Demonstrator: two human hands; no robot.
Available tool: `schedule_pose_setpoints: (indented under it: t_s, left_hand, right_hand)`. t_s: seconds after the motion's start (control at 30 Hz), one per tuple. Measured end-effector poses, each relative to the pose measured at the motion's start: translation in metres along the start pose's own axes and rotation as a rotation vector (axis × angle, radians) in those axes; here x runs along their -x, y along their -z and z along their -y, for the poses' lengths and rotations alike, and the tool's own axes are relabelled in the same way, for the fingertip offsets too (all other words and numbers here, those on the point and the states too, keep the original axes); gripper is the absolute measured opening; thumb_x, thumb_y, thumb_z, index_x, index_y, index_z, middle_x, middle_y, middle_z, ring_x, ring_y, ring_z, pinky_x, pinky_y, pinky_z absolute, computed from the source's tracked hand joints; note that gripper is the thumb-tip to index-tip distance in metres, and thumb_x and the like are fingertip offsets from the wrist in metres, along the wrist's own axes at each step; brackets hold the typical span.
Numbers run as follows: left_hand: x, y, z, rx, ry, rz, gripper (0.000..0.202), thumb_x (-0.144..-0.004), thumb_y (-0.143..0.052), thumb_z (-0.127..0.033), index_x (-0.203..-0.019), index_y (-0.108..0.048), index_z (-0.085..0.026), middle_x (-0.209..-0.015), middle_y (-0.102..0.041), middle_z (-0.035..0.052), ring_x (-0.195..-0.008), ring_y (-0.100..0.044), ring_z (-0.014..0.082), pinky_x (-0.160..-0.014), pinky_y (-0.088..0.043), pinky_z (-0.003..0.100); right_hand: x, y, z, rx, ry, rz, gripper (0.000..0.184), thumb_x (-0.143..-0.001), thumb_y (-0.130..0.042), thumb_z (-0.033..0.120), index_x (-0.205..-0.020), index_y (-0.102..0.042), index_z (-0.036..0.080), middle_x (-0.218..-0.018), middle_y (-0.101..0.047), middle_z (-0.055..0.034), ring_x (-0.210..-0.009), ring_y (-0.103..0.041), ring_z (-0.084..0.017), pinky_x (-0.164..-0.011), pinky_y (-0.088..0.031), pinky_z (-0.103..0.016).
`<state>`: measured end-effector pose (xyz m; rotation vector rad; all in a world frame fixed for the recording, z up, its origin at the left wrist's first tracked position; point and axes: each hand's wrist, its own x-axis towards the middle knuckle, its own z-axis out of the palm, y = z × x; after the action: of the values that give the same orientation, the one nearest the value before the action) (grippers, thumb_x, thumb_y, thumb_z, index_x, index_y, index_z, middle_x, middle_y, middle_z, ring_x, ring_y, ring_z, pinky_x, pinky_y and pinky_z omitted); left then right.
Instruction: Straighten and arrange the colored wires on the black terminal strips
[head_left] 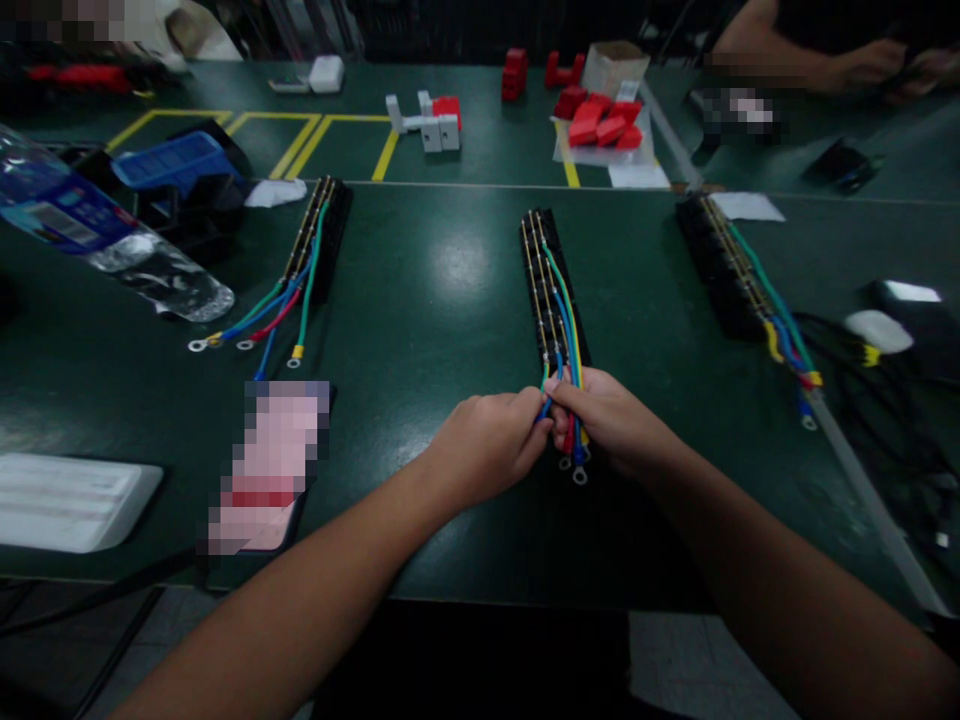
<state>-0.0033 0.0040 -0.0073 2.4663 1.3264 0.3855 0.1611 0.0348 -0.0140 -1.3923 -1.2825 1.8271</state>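
Observation:
A long black terminal strip (546,285) lies in the middle of the dark green table (450,330), with green, blue, yellow and red wires (564,320) running down it to ring lugs at the near end. My left hand (491,445) is closed and pinches the blue and green wires at the strip's near end. My right hand (611,420) is closed round the wire bundle just beside it, with the ring lugs (576,468) hanging below its fingers. The two hands touch each other.
A second wired strip (319,240) lies to the left and a third (731,265) to the right. A plastic water bottle (97,235) lies on its side at far left. Red and white parts (600,120) sit at the back. Another person's arms (817,60) rest at top right.

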Motion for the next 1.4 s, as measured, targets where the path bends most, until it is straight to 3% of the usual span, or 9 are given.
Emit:
schedule_pose_setpoints:
  t_s: [1.4]
  left_hand:
    - [-0.0004,-0.0002,-0.0002,-0.029,-0.012,0.001,0.022,-0.093,-0.033,-0.032,-0.094,-0.048,-0.016,-0.08,-0.062,0.0039,-0.065,-0.059,0.0159,-0.058,-0.045,0.028]
  right_hand:
    - [0.0007,-0.0015,0.0018,0.016,0.0,-0.005,0.028,-0.084,-0.053,0.038,-0.064,-0.049,0.019,-0.049,-0.052,0.0022,-0.042,-0.051,-0.01,-0.042,-0.042,-0.022]
